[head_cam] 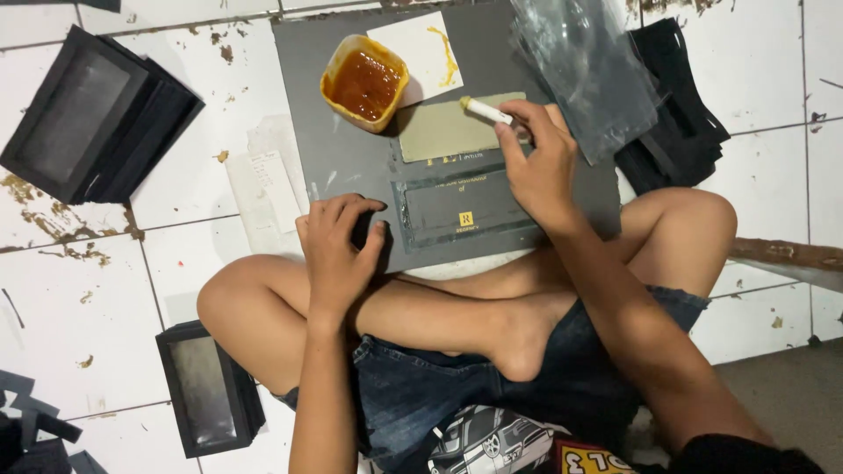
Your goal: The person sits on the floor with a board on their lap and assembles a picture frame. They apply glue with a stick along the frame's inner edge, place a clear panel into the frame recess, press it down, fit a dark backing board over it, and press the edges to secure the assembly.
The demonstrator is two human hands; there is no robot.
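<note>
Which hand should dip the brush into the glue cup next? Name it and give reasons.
Probably the right hand: it already grips the brush, close to the glue cup. The left hand presses the grey board.

Both hands low-centre in frame, arms reaching up from the bottom edge.
Left hand (338, 250) centre-left, palm down, fingers curled and pressing flat. Right hand (537, 162) just right of centre, fingers pinched shut, wrist bent, forearm running diagonally to lower right.

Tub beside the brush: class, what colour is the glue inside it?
Amber-brown glue in a yellow tub, clearest in the head view.
</note>
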